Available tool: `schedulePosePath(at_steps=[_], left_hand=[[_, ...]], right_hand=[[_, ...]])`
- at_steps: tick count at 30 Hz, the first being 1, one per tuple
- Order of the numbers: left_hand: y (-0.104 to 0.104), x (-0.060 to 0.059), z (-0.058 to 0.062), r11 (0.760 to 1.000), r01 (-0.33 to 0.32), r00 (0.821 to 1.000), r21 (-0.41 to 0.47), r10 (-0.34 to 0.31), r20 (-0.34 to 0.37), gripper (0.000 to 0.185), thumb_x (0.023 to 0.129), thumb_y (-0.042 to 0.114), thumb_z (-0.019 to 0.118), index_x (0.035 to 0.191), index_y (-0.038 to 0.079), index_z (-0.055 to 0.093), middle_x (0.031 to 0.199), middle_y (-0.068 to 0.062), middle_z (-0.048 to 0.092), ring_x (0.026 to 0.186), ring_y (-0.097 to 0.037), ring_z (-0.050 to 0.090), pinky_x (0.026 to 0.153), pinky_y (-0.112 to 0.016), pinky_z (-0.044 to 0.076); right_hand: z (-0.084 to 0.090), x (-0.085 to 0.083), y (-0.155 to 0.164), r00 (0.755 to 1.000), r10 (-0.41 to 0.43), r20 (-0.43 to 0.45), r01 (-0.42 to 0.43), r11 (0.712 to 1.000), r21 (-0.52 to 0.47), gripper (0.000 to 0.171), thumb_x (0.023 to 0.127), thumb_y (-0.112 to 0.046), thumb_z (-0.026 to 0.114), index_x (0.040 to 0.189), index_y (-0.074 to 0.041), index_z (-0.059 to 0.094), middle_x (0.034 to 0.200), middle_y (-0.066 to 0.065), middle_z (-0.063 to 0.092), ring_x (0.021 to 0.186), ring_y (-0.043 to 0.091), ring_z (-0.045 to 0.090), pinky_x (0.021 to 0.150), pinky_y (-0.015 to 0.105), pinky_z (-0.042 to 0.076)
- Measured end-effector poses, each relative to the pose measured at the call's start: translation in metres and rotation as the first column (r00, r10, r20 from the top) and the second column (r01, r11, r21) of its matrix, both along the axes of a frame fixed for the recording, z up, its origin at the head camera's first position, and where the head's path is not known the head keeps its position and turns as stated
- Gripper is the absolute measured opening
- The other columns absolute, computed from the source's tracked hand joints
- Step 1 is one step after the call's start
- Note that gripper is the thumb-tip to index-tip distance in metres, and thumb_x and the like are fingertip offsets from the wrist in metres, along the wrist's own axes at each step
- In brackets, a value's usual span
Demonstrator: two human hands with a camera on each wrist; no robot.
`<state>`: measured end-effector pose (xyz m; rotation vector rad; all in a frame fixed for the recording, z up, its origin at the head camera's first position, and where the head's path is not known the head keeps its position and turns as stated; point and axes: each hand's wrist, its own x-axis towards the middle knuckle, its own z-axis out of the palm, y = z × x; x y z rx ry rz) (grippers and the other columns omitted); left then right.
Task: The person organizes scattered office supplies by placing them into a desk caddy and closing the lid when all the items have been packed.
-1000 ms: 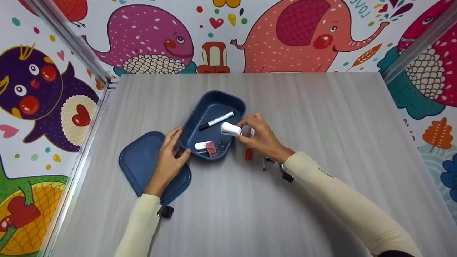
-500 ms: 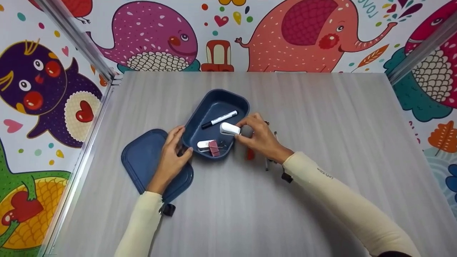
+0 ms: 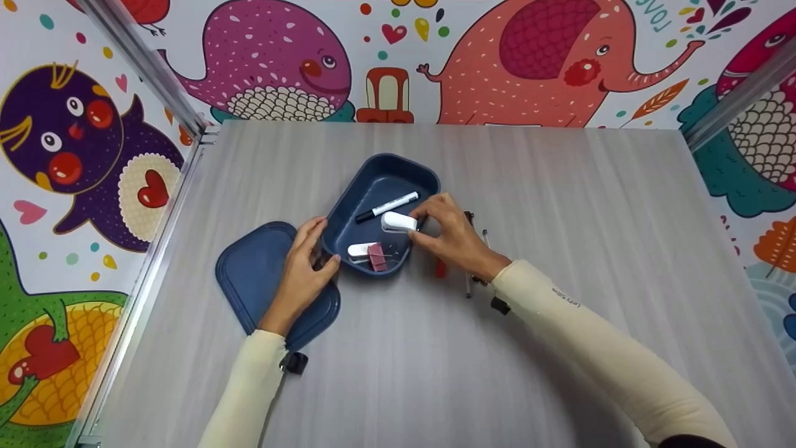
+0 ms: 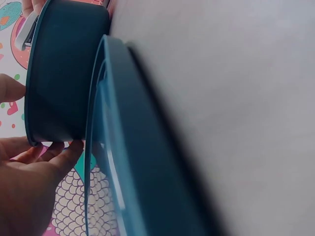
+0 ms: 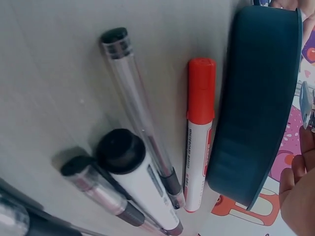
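A dark blue box (image 3: 385, 186) stands open-topped in the middle of the table. My left hand (image 3: 301, 270) rests against its near left corner, fingers along one wall and thumb beside the other. My right hand (image 3: 459, 236) pinches a small white wedge-shaped item (image 3: 398, 222), resembling a mini stapler or clip, above the box's right side. Inside the box lie a white marker (image 3: 395, 204) with a black cap, a similar white item (image 3: 358, 250) and a pink binder clip (image 3: 377, 257). My right hand partly covers the box's right rim.
The blue lid (image 3: 255, 267) lies left of the box, partly under my left hand and forearm. Right of the box, the right wrist view shows a red-capped marker (image 5: 199, 123), a black-capped marker (image 5: 140, 182), a clear pen (image 5: 138, 103) and other pens. Printed walls border the table.
The head view has shifted slightly, moving the whole scene right and up. My right hand and the white item have moved slightly left relative to the box. My left hand stays at the corner.
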<state>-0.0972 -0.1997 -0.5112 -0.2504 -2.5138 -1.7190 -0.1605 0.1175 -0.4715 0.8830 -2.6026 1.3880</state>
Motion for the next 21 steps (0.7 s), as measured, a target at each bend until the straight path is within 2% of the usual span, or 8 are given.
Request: schedulePosePath(at_steps=[2,8,11,15,19,21], left_hand=[[0.000,0.000,0.001,1.000,-0.003,1.000,-0.003,0.003,-0.001,0.072,0.097,-0.001,0.074,0.163,-0.006,0.046,0.171,-0.018,0.039,0.155,-0.037,0.040,0.122,-0.059,0.039],[0.001,-0.001,0.001,1.000,-0.001,1.000,-0.014,0.001,-0.021,0.072,0.096,-0.001,0.075,0.162,-0.007,0.047,0.170,-0.019,0.041,0.153,-0.037,0.043,0.121,-0.059,0.041],[0.001,-0.002,0.000,1.000,-0.006,0.999,-0.014,0.005,-0.033,0.071,0.096,-0.002,0.075,0.161,-0.007,0.048,0.169,-0.020,0.041,0.152,-0.038,0.044,0.121,-0.061,0.041],[0.001,-0.002,0.001,1.000,-0.008,1.000,-0.009,0.008,-0.029,0.071,0.096,-0.001,0.075,0.162,-0.007,0.048,0.170,-0.019,0.041,0.153,-0.038,0.043,0.120,-0.061,0.042],[0.002,-0.002,0.001,1.000,-0.002,1.000,-0.004,0.002,-0.017,0.073,0.096,-0.001,0.075,0.162,-0.007,0.046,0.171,-0.019,0.040,0.154,-0.037,0.042,0.119,-0.060,0.043],[0.001,-0.001,0.001,1.000,-0.001,1.000,-0.001,0.001,-0.009,0.073,0.096,-0.002,0.075,0.163,-0.006,0.046,0.171,-0.018,0.039,0.154,-0.036,0.042,0.119,-0.060,0.043]], right_hand=[[0.001,-0.001,-0.002,1.000,0.004,0.002,-0.004,1.000,0.013,0.022,0.097,-0.008,0.084,0.117,-0.003,0.075,0.118,0.008,0.071,0.121,0.027,0.052,0.104,0.047,0.051],[0.003,-0.004,-0.004,0.998,-0.008,0.059,0.006,0.999,0.031,0.023,0.099,-0.010,0.082,0.121,-0.007,0.075,0.121,0.007,0.066,0.123,0.025,0.050,0.105,0.052,0.052],[0.002,-0.006,-0.006,0.997,-0.009,0.071,0.006,0.999,0.038,0.023,0.100,-0.011,0.083,0.122,-0.009,0.076,0.120,0.006,0.065,0.123,0.024,0.049,0.105,0.048,0.052],[0.000,-0.009,-0.008,0.999,0.013,0.030,-0.014,0.999,0.044,0.022,0.098,-0.010,0.084,0.119,-0.007,0.076,0.118,0.007,0.068,0.121,0.025,0.051,0.103,0.042,0.050],[-0.003,-0.011,-0.010,1.000,0.027,-0.013,-0.027,0.998,0.056,0.022,0.097,-0.009,0.084,0.117,-0.004,0.076,0.118,0.009,0.071,0.120,0.027,0.053,0.102,0.043,0.050],[-0.003,-0.011,-0.012,1.000,0.027,-0.007,-0.026,0.997,0.067,0.022,0.097,-0.010,0.084,0.117,-0.005,0.076,0.119,0.009,0.071,0.120,0.027,0.052,0.101,0.043,0.050]])
